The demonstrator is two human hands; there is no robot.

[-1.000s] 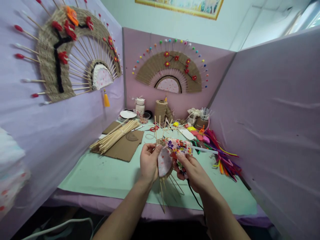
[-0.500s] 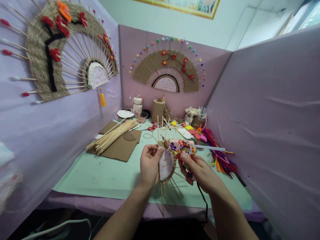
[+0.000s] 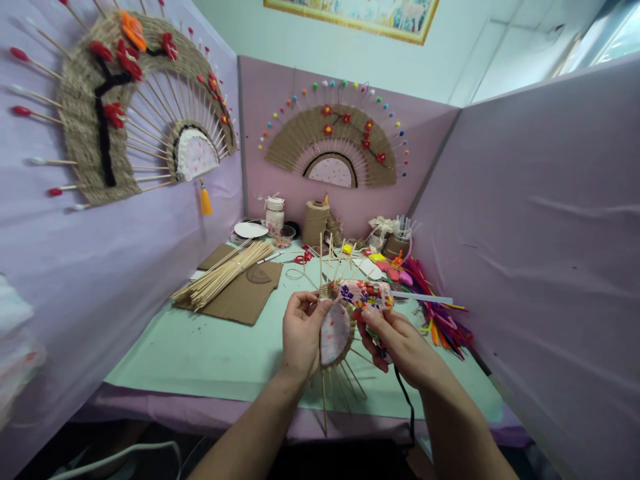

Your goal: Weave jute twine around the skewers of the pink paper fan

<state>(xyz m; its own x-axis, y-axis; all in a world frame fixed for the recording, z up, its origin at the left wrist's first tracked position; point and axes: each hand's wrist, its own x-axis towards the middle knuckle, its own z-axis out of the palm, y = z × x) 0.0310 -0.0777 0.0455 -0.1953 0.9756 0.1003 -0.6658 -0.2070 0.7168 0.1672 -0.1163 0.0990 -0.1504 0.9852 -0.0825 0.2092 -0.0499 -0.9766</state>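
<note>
My left hand [image 3: 301, 330] is closed on a small half-made fan [image 3: 335, 333]: a pale dotted half-disc rimmed with jute twine, with thin wooden skewers sticking out above and below. My right hand [image 3: 395, 340] grips a floral-patterned glue gun [image 3: 365, 295] whose tip rests at the fan's top edge. A black cord [image 3: 406, 400] hangs from the gun down past the table's front edge. Both hands are held above the mint-green mat [image 3: 200, 353].
A bundle of skewers [image 3: 225, 272] lies on brown cardboard [image 3: 245, 297] at left. A twine spool [image 3: 315, 223], jars and scissors stand at the back. Coloured pipe cleaners [image 3: 440, 313] lie at right. Two finished fans [image 3: 330, 143] hang on the purple partition walls.
The view has shifted slightly; both hands with the fan and the glue gun have stayed together, drifting a little to the right.
</note>
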